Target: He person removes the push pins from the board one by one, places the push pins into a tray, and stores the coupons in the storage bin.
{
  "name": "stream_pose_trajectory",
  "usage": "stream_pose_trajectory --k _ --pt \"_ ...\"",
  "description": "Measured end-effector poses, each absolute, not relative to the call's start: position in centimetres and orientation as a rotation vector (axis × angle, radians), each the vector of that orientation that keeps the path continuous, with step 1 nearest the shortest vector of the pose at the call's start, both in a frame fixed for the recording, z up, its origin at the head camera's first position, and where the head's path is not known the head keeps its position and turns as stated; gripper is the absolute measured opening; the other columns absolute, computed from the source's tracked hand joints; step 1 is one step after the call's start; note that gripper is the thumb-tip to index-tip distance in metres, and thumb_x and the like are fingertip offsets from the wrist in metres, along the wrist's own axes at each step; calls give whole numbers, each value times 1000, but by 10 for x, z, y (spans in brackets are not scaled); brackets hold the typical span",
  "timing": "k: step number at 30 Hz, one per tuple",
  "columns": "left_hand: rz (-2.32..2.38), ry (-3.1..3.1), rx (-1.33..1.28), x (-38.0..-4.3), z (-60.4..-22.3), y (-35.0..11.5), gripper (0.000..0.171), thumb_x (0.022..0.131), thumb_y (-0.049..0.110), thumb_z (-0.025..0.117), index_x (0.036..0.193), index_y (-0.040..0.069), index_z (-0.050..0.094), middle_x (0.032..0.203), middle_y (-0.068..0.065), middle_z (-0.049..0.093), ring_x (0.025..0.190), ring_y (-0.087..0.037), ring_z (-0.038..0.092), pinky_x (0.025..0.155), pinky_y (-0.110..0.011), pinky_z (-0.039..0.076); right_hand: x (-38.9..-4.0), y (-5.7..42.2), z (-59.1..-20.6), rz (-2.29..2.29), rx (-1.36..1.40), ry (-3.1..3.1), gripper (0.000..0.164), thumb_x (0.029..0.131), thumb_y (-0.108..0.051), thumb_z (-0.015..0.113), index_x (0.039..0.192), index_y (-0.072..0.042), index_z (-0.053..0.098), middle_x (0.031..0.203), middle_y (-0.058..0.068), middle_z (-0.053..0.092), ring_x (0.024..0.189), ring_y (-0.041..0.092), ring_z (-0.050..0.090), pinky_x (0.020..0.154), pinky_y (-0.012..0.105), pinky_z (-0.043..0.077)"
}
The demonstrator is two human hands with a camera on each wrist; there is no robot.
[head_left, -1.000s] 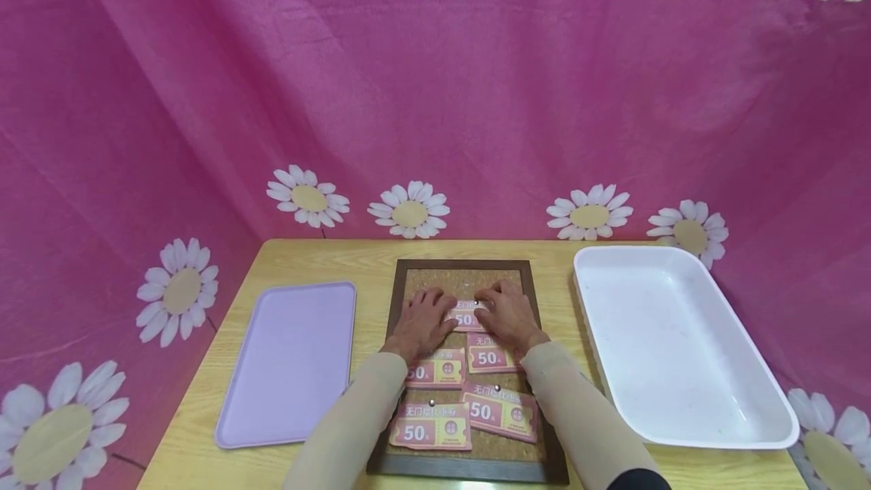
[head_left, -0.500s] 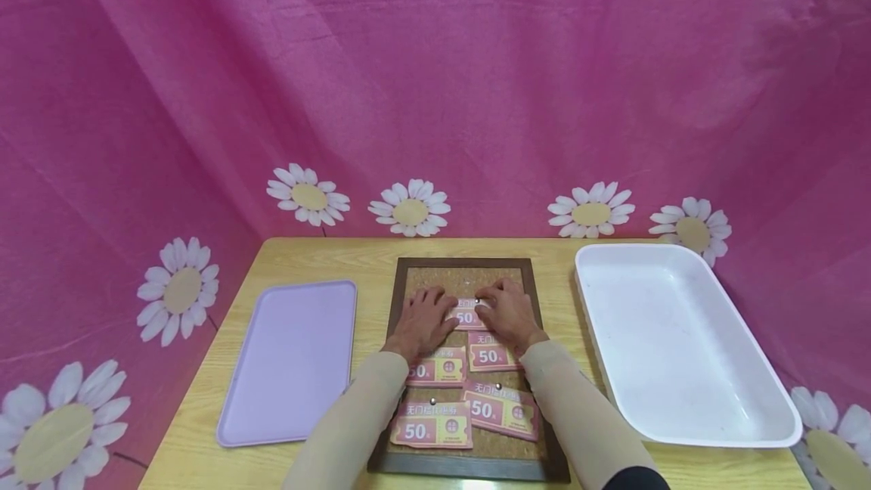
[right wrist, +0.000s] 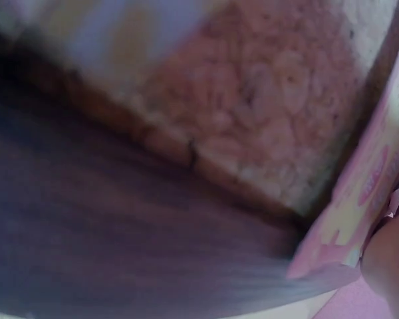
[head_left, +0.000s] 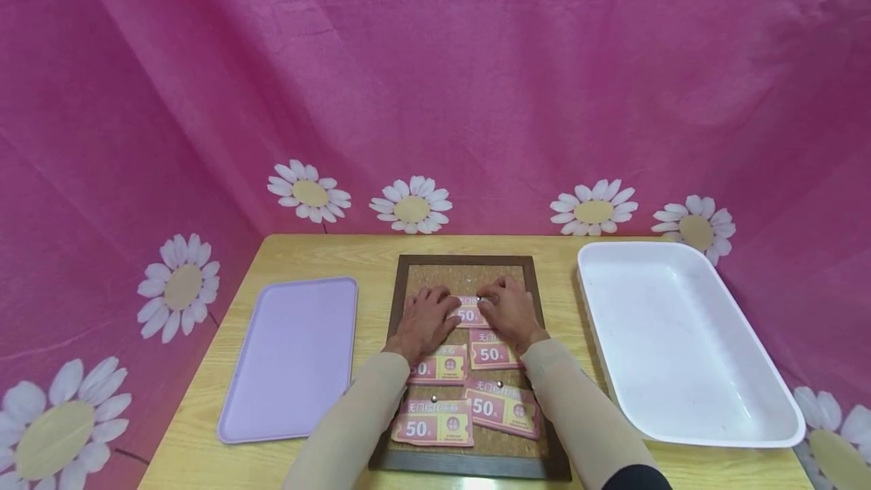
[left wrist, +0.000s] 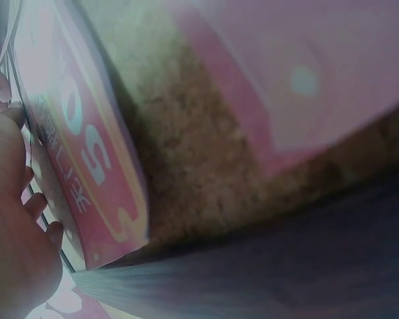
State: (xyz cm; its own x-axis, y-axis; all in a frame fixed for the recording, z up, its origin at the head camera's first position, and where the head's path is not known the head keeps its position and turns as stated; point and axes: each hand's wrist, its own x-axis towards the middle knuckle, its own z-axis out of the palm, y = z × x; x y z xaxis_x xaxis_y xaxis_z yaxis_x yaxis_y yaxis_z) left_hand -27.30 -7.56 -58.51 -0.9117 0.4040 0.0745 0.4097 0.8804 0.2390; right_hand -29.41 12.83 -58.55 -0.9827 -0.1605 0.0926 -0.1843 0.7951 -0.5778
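A cork board (head_left: 500, 442) in a dark frame lies in the middle of the table, with several pink and yellow "50" coupons on it. My left hand (head_left: 425, 324) rests over the board's upper left, its thumb touching the left side of the top coupon (head_left: 467, 316). On that coupon's right side, my right hand (head_left: 512, 314) has thumb and index finger around a small silver push pin (head_left: 479, 299), seemingly pinching it. Lower down, a bottom-left coupon (head_left: 434, 429) and a bottom-right coupon (head_left: 503, 408) each have a silver pin near the top edge.
To the left of the board lies a flat lilac tray (head_left: 292, 361). A deep white tub (head_left: 680, 339) stands on the right. The wooden table (head_left: 361, 248) backs onto a pink curtain (head_left: 476, 97) with daisies.
The head view has tilted down slightly, so everything sits a little higher or lower in frame. Both hands keep their places at the top coupon; no object has visibly moved.
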Motion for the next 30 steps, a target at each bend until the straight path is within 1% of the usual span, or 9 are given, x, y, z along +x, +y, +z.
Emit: stream_pose_trajectory --k 7,14,24,30 --pt "-401 -2992 -673 -272 -586 -76 37 97 44 50 130 28 56 137 -1 50 124 -24 45 93 -47 38 -295 129 -587 1019 251 -2948 19 88 -30 67 104 -23 73 112 2 54 112 26 47 96 49 32" --pt "-428 -2971 -678 -271 -587 -76 35 97 42 52 128 26 58 133 0 52 123 -23 45 93 -47 38 -298 130 -588 937 282 -2955 20 87 -32 67 104 -23 74 112 4 55 109 26 50 94 50 35" --pt "-406 -3002 -655 -274 -585 -73 35 98 43 48 129 28 57 133 1 51 125 -22 44 96 -48 38 -300 130 -589 937 264 -2966 21 87 -33 66 104 -23 74 111 3 55 107 25 50 93 48 35" --pt "-432 -3027 -646 -277 -581 -63 34 98 42 49 128 28 58 134 1 50 128 -22 42 98 -48 36 -299 130 -591 946 266 -2949 22 86 -33 67 104 -23 74 109 3 54 106 24 50 91 46 35"
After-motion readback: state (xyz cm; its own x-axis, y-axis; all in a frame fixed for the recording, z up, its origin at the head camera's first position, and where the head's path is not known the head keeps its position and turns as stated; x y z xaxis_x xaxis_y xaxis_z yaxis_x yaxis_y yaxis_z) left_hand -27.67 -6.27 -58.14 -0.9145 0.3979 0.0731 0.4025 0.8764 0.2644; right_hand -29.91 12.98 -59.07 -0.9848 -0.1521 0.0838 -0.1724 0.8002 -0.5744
